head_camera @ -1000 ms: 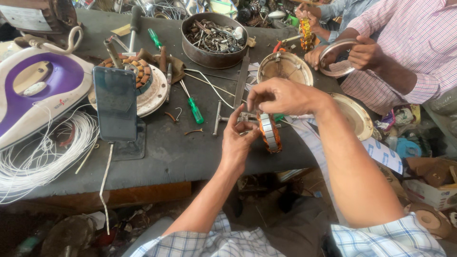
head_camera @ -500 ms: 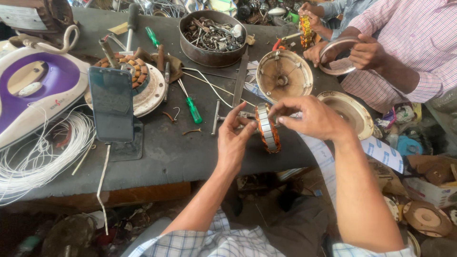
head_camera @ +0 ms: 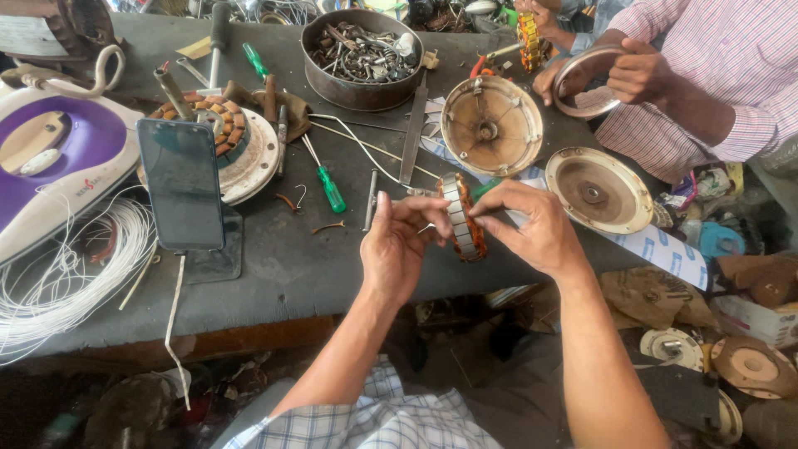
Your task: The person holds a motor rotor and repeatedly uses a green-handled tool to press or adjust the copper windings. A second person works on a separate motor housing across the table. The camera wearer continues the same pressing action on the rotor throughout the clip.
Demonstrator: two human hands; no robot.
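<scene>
I hold a ring-shaped motor stator (head_camera: 464,218) with copper windings and a grey metal rim, upright on edge over the front of the dark workbench (head_camera: 283,266). My left hand (head_camera: 397,245) pinches its left side with the fingertips. My right hand (head_camera: 536,226) grips its right side, thumb and fingers on the rim. A thin steel rod (head_camera: 371,199) and a green-handled screwdriver (head_camera: 329,186) lie just beyond my left hand.
A phone (head_camera: 181,183) stands on a holder at left, beside a wound stator on a plate (head_camera: 241,141), a purple iron (head_camera: 58,158) and white wire coils (head_camera: 58,274). A bowl of scrap screws (head_camera: 362,54) and two round motor covers (head_camera: 490,125) (head_camera: 600,189) lie behind. Another person (head_camera: 690,75) holds a metal ring.
Both hands with the stator have come slightly nearer the bench edge. My right hand dropped from above the stator to grip its right side.
</scene>
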